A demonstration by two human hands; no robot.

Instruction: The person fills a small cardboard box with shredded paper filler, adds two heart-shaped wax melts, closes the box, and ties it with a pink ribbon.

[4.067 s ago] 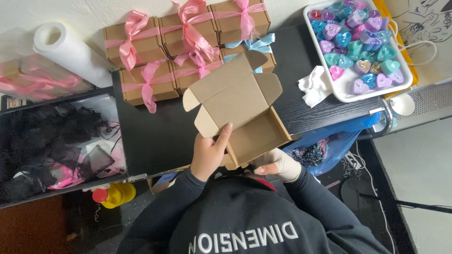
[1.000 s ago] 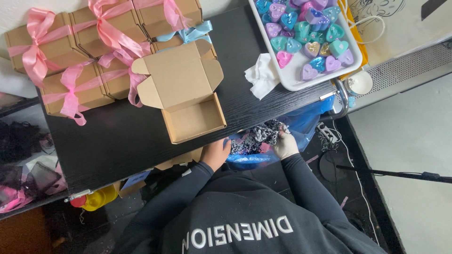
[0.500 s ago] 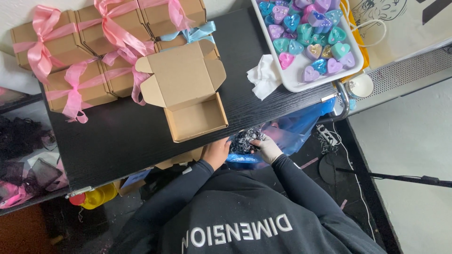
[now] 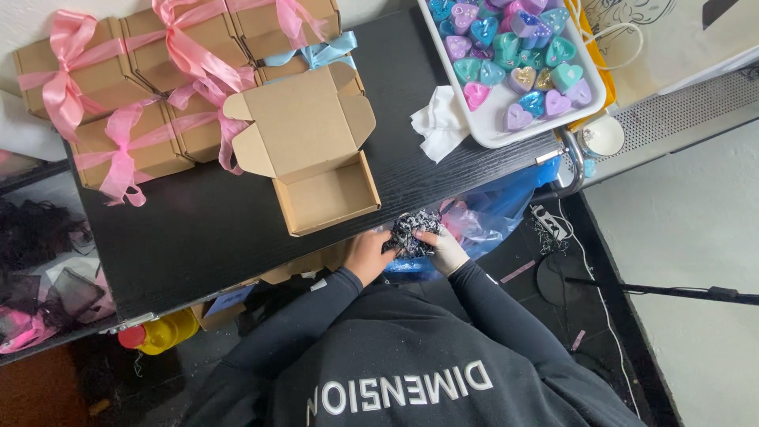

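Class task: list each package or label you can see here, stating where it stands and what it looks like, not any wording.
Open box: table centre, brown cardboard, lid up, empty.
Ribboned boxes: table's far left, brown, pink bows; one blue bow.
Blue plastic bag: table's near edge, beside both hands.
Tray: far right, white, colourful hearts.

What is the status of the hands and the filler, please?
Left hand and right hand both grip black-and-white shredded filler at table edge. Open cardboard box empty, just beside. Nothing between them.

White tray [image 4: 484, 136] and ribboned boxes [image 4: 158, 87] cut off above.
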